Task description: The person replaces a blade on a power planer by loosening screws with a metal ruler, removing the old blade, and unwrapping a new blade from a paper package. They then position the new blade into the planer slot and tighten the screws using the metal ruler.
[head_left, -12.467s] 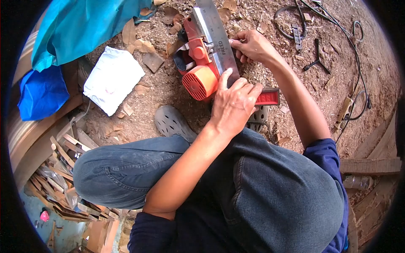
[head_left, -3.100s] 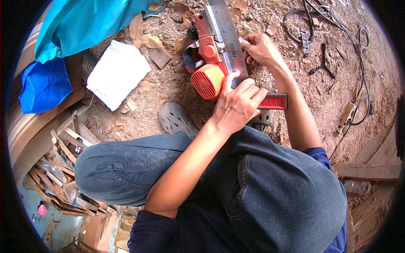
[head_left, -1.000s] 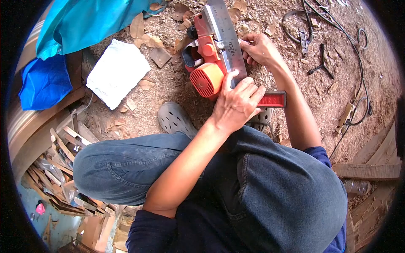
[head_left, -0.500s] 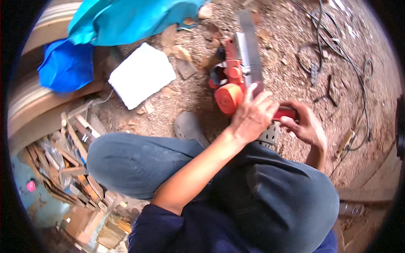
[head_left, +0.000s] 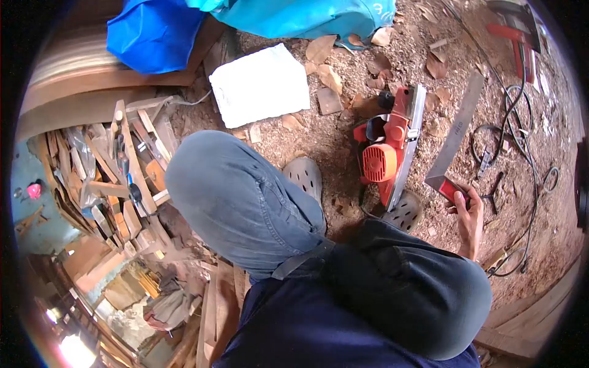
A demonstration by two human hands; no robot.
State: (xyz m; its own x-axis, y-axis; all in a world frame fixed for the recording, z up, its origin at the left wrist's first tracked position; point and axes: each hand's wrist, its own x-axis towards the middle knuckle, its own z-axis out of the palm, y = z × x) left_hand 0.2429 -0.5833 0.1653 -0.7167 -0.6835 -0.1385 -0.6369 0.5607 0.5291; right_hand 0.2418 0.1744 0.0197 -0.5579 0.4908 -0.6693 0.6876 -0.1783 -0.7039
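My right hand point(head_left: 468, 216) is closed on the red handle of a try square point(head_left: 455, 136), whose grey metal blade points up and away over the wood shavings. Left of the square lies a red-orange electric planer point(head_left: 379, 162), resting on its side with its long metal sole facing the square. There is a gap between the square and the planer. The planer's near end is beside my right clog point(head_left: 404, 211). My left hand is out of view.
A white block-like object point(head_left: 261, 86) lies beyond my left knee, near turquoise point(head_left: 307, 17) and blue point(head_left: 153, 37) sheeting. Black cables point(head_left: 512, 116) and another red tool point(head_left: 518, 37) are at right. Wood offcuts point(head_left: 126, 165) are piled at left.
My left hand has left the planer area and gone out of view. My right hand has carried the square rightward, away from the planer. The view has shifted.
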